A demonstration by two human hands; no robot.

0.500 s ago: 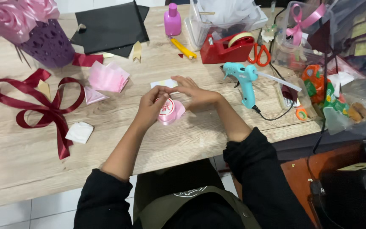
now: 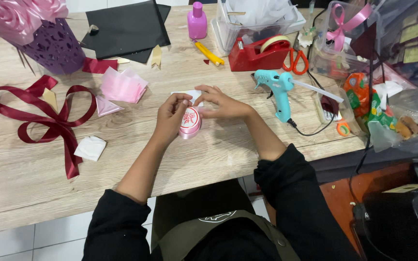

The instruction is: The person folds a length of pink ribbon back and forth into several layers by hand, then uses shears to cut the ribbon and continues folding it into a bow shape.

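Upright, pink ribbon roll [image 2: 190,123], round face nearward.

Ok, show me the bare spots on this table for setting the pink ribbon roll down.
Bare wood runs along the near edge of the table, below the dark red bow and the white folded piece. Another patch lies between the right hand and the blue glue gun. The far right, around the tape dispenser and scissors, is crowded.

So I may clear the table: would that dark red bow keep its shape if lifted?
Probably not. The bow is thin satin ribbon lying flat, so its loops would likely sag. The tails would dangle. It looks light and glossy, perhaps slippery.
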